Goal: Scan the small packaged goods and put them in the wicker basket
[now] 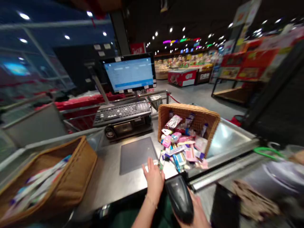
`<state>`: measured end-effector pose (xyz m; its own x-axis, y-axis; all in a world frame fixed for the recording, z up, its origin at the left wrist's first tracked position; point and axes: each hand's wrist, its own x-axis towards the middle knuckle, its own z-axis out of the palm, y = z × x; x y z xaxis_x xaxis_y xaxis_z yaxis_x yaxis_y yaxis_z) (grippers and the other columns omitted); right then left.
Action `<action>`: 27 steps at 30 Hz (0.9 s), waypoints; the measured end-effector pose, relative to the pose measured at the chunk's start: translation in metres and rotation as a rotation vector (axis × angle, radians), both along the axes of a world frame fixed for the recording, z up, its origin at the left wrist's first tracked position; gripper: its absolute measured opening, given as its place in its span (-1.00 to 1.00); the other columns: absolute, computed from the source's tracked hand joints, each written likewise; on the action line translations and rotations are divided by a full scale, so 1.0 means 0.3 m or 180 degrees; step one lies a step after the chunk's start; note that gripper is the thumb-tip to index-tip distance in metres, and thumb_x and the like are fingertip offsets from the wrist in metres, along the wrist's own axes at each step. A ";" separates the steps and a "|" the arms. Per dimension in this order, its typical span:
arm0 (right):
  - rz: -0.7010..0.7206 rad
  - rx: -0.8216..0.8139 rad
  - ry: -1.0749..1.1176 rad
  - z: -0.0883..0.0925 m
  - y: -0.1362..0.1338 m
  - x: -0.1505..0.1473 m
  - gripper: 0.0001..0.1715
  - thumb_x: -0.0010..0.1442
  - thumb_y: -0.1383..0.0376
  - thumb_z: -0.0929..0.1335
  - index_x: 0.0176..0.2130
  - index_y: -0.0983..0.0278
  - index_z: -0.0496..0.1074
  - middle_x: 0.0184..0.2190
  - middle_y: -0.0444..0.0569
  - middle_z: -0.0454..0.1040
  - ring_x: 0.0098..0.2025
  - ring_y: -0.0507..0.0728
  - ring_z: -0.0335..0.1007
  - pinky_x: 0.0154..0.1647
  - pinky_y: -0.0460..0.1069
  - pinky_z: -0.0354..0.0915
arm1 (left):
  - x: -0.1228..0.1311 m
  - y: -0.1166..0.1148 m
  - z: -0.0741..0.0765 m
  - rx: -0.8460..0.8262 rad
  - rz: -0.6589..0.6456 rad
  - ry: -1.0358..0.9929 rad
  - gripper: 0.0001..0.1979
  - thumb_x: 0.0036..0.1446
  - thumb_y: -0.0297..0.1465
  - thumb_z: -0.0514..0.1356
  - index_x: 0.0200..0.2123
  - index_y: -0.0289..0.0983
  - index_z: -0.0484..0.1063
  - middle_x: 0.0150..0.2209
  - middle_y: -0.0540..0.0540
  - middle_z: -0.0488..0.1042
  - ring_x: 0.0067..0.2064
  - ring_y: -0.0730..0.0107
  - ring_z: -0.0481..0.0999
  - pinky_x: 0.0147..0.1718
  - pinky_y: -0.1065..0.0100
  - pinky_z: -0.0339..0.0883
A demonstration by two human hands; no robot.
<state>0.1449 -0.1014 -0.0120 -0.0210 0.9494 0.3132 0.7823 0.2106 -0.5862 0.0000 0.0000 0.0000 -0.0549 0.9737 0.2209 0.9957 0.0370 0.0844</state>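
My left hand (pixel 154 178) reaches over the steel checkout counter (pixel 111 183) and pinches a small packaged item (pixel 159 163) at the edge of a spilled pile. My right hand (pixel 197 212) grips a black handheld barcode scanner (pixel 180 198) low at the counter's front edge, pointed toward the pile. A wicker basket (pixel 190 122) lies tipped on its side, with several small pink, blue and white packets (pixel 182 148) spilling out toward me.
A second wicker basket (pixel 59 177) with packets stands at the left. Behind the grey scan plate (pixel 135 153) are a keyboard (pixel 122 111) and a lit monitor (pixel 129 73). Shop aisles and displays lie beyond. A green cord (pixel 268 152) and blurred bags are at the right.
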 end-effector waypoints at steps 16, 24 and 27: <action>0.0208 -0.0085 -0.0228 0.046 0.016 0.037 -0.52 0.13 0.05 0.32 -0.03 0.21 0.51 -0.02 0.08 0.58 0.08 0.32 0.48 0.08 0.24 0.40 | 0.032 -0.052 -0.126 0.0547 -0.0990 -0.1182 -0.75 0.18 -0.50 0.09 -0.16 -0.23 0.53 -0.18 -0.18 0.56 -0.15 0.17 0.53 -0.15 0.18 0.49; 0.0080 -0.0044 0.0048 0.066 -0.011 -0.051 -0.44 0.16 0.11 0.29 0.10 0.26 0.41 0.09 0.14 0.50 0.17 0.35 0.39 0.21 0.34 0.24 | -0.324 -0.027 -0.057 0.0951 0.0834 -0.3247 -0.63 0.20 -0.22 0.07 -0.02 -0.32 0.36 -0.34 -0.13 0.53 -0.38 0.23 0.57 -0.33 0.17 0.49; 0.0289 -0.0242 0.0163 0.084 -0.009 -0.042 -0.42 0.20 0.10 0.27 0.14 0.26 0.38 0.16 0.16 0.43 0.23 0.34 0.32 0.24 0.33 0.21 | -0.446 -0.045 -0.028 0.0965 0.0833 -0.2315 -0.47 0.06 -0.35 0.22 0.13 -0.31 0.32 0.07 -0.34 0.43 0.14 0.01 0.42 0.12 -0.02 0.30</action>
<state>0.1324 -0.1041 0.0132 -0.0938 0.9654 0.2432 0.7306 0.2327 -0.6419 -0.1339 -0.0136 -0.0084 -0.5020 0.8136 0.2936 0.6510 0.1319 0.7475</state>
